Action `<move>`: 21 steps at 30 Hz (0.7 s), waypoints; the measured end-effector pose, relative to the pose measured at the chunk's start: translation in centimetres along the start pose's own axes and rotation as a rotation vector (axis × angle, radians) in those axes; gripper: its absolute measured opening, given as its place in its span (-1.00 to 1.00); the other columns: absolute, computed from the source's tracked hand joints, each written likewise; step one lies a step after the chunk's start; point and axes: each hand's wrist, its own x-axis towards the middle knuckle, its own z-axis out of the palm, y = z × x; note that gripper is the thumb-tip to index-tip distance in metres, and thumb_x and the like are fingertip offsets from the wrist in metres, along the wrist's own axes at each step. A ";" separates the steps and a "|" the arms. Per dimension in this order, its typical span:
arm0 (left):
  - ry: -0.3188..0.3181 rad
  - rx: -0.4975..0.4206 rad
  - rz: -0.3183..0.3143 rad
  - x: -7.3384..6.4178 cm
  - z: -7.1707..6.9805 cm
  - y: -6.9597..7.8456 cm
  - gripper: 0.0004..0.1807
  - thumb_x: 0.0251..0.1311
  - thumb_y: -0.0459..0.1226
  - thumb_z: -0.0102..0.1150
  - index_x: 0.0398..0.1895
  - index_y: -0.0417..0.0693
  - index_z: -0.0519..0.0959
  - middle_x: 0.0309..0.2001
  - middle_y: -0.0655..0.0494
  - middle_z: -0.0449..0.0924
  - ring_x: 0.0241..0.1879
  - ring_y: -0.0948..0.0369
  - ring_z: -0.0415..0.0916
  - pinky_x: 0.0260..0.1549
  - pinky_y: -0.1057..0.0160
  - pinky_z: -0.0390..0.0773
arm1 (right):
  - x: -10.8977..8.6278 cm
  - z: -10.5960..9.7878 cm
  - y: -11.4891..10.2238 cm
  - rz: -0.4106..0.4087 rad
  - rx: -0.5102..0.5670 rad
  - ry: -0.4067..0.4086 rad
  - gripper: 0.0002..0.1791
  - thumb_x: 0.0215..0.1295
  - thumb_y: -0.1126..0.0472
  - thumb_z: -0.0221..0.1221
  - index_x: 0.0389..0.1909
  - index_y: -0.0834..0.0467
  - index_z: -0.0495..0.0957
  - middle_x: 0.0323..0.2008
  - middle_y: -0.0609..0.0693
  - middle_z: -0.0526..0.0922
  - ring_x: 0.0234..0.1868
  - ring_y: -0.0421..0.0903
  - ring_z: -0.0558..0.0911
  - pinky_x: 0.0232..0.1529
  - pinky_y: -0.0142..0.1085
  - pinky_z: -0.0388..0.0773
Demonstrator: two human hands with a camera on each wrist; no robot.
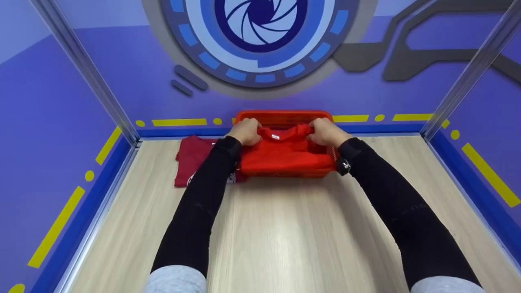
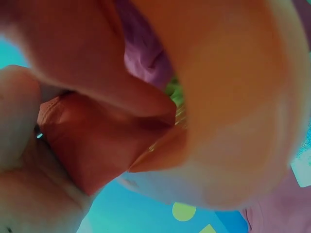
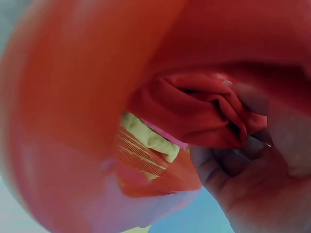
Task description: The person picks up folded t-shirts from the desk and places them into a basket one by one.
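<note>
Both hands hold a bright red shirt (image 1: 285,156) by its neck end, with a small white label inside the collar. It lies over the opening and front side of an orange-red plastic basket (image 1: 285,114). My left hand (image 1: 247,132) pinches the shirt's left shoulder, and the red cloth (image 2: 87,145) shows between thumb and fingers in the left wrist view. At the opposite shoulder my right hand (image 1: 326,132) grips bunched fabric, which the right wrist view shows folded into the fingers. Inside the basket, a yellow cloth (image 3: 150,138) and a bit of pink show below the shirt.
A dark red folded shirt (image 1: 193,156) lies on the wood-look table (image 1: 276,228) left of the basket, partly behind the left forearm. The basket stands against the purple back wall (image 1: 366,97). Metal-edged side walls flank the table.
</note>
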 end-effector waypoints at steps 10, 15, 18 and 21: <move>0.024 -0.007 0.004 0.5 -0.3 -0.1 -0.46 0.55 -0.22 0.27 0.53 -0.11 0.57 0.51 -0.10 0.60 0.43 -0.01 0.59 0.49 0.00 0.54 | -0.1 -0.4 0.1 -0.018 0.014 0.060 -0.84 0.55 0.24 0.27 -0.13 0.29 0.66 -0.37 0.07 0.51 -0.18 0.10 0.55 -0.06 -0.11 0.48; 0.026 -0.006 0.008 0.6 -0.4 0.0 -0.47 0.55 -0.24 0.24 0.53 -0.11 0.57 0.51 -0.11 0.59 0.45 -0.02 0.58 0.50 -0.01 0.53 | 0.1 -0.5 -0.1 -0.036 -0.015 0.065 -0.84 0.53 0.25 0.27 -0.16 0.31 0.65 -0.34 0.10 0.54 -0.17 0.11 0.56 -0.02 -0.07 0.51; 0.034 -0.010 0.013 0.6 -0.5 0.0 -0.48 0.57 -0.25 0.23 0.53 -0.10 0.57 0.51 -0.11 0.59 0.45 -0.03 0.57 0.49 -0.02 0.54 | 0.1 -0.6 -0.1 -0.040 -0.013 0.082 -0.85 0.52 0.25 0.27 -0.17 0.29 0.64 -0.35 0.09 0.53 -0.19 0.10 0.54 -0.02 -0.07 0.51; 0.039 -0.013 0.016 0.5 -0.6 0.0 -0.50 0.59 -0.25 0.22 0.53 -0.10 0.57 0.51 -0.11 0.58 0.45 -0.03 0.57 0.48 -0.03 0.55 | 0.2 -0.5 -0.1 -0.043 -0.019 0.081 -0.86 0.52 0.26 0.27 -0.24 0.27 0.60 -0.40 0.06 0.48 -0.24 0.09 0.53 -0.09 -0.10 0.48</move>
